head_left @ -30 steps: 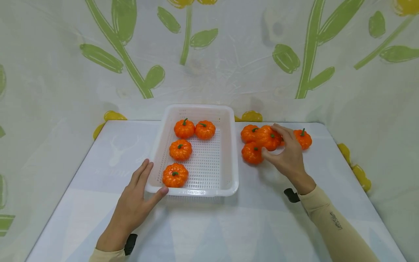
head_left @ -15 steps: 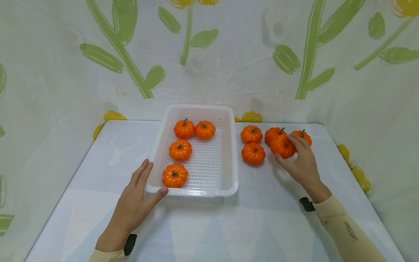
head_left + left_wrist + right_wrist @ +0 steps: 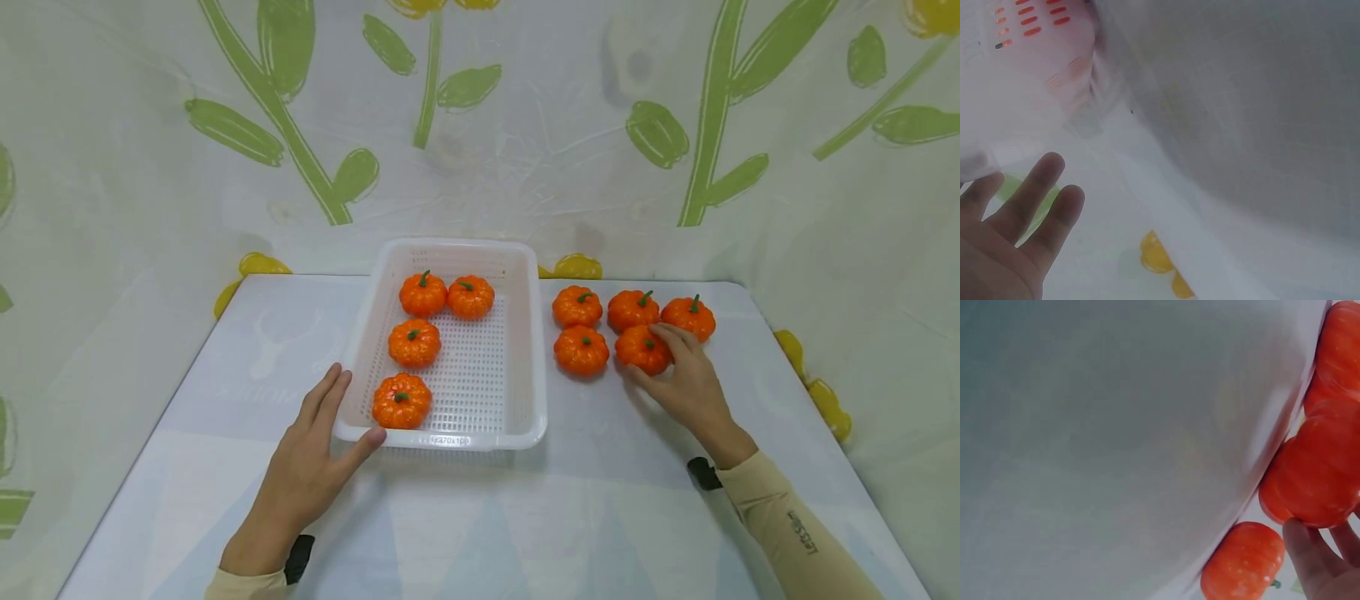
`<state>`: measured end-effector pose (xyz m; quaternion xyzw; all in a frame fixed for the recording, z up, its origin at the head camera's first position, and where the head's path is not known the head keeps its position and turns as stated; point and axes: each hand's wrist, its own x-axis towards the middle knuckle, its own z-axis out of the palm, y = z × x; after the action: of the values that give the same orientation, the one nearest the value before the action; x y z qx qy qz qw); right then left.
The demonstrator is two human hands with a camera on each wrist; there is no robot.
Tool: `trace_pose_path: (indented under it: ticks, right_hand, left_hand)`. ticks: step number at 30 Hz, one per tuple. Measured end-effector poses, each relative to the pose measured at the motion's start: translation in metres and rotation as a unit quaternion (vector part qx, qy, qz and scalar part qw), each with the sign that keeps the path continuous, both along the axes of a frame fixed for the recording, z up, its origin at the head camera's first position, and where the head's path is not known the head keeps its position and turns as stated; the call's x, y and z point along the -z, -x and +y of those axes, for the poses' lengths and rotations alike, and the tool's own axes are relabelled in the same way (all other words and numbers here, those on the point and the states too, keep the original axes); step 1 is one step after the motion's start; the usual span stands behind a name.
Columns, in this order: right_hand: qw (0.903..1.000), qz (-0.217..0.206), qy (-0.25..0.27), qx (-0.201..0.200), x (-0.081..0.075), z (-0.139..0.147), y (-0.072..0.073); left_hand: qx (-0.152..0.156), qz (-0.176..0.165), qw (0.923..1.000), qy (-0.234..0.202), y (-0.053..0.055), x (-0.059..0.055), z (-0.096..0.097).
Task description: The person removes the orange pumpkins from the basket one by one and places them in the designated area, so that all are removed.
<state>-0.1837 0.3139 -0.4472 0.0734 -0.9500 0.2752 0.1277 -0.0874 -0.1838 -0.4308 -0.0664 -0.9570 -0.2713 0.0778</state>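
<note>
My right hand [image 3: 686,383] holds a small orange pumpkin [image 3: 643,350] with a green stem, thumb on its near side and fingers over its right. That pumpkin is at the right end of the front row, beside another pumpkin [image 3: 581,351]. In the right wrist view the fingers [image 3: 1304,547] touch the held pumpkin [image 3: 1322,465]. My left hand [image 3: 307,458] rests at the near left corner of a white plastic basket [image 3: 442,442]. Its thumb lies at the rim and its fingers stretch along the outside. Several pumpkins sit inside the basket, one of them [image 3: 402,401] near that corner.
Behind the held pumpkin, a back row has a left pumpkin [image 3: 577,307], a middle one [image 3: 633,310] and a right one [image 3: 690,317]. The white table [image 3: 465,525] ends at a wall sheet [image 3: 510,183] printed with plants, just beyond the basket and pumpkins.
My right hand has carried its pumpkin rightward from above the left pumpkins, then lowered it in front of the middle back pumpkin. The left hand and basket have stayed put.
</note>
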Motion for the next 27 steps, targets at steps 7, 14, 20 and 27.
trace_pose_path:
  ticks: [7, 14, 20, 27]
  right_hand:
    - [0.9988, -0.046, -0.014, -0.002, -0.0021, 0.0, 0.0015]
    - [0.9974, -0.069, -0.018, -0.011, -0.0045, 0.0004, 0.0031]
    - [0.9958, -0.086, -0.031, -0.013, -0.0065, 0.0003, 0.004]
    - [0.996, -0.082, -0.033, -0.012, -0.0075, 0.0007, 0.0041]
  left_hand:
    - [0.0, 0.002, 1.0, -0.006, 0.001, 0.0016, -0.0007]
    - [0.001, 0.004, 1.0, -0.006, 0.0016, 0.0018, -0.0014]
    - [0.003, 0.002, 0.9999, -0.009, 0.0019, 0.0017, -0.0017]
    - [0.002, 0.002, 1.0, -0.006, 0.0017, 0.0018, -0.0011]
